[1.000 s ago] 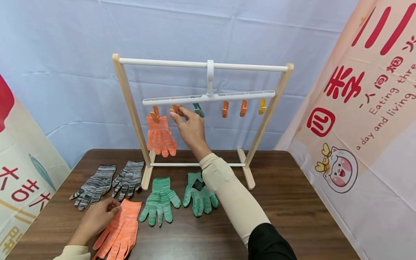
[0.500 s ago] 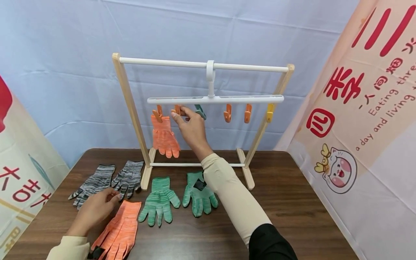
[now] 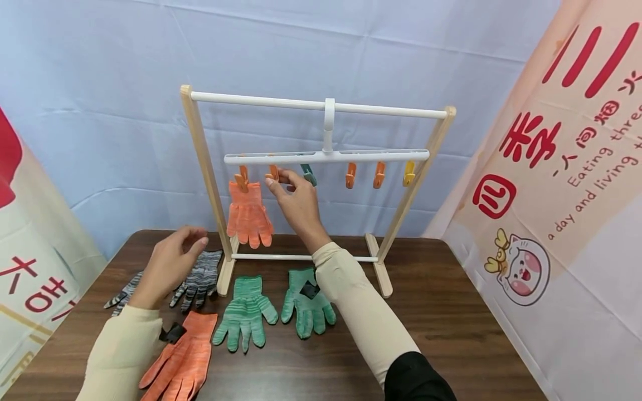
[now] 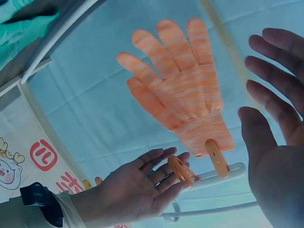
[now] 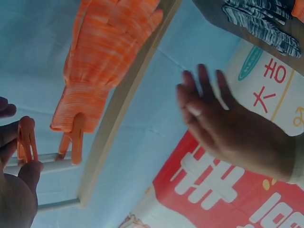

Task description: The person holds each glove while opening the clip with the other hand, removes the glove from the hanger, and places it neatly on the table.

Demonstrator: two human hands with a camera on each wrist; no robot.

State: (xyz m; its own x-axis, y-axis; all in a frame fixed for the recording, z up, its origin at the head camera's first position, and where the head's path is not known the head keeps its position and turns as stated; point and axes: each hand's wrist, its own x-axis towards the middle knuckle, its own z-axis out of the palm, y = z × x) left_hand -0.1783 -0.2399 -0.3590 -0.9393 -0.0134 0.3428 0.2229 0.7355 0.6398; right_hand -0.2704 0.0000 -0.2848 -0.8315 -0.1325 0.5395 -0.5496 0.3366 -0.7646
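Note:
My right hand (image 3: 299, 206) pinches an orange clothespin (image 3: 272, 172) on the white hanger bar (image 3: 286, 159); the right wrist view shows thumb and fingers on that clothespin (image 5: 27, 140). Just left of it, an orange glove (image 3: 249, 214) hangs fingers down from another orange clothespin (image 3: 242, 179) by its cuff. My left hand (image 3: 170, 262) is raised in the air left of the hanging glove, holding nothing, fingers apart in the left wrist view. A second orange glove (image 3: 188, 356) lies on the table beside my left forearm.
Two green gloves (image 3: 246, 312) and two grey striped gloves (image 3: 200, 275) lie on the dark wooden table (image 3: 431, 334); the left forearm partly covers one grey glove. A wooden rack (image 3: 200, 161) with white rods carries the hanger. Green, orange and yellow clothespins (image 3: 408, 174) hang further right.
My left hand has lifted away from the orange glove on the table and moved up toward the hanging one. The right hand keeps its pinch on the clothespin. The hanger has swung slightly.

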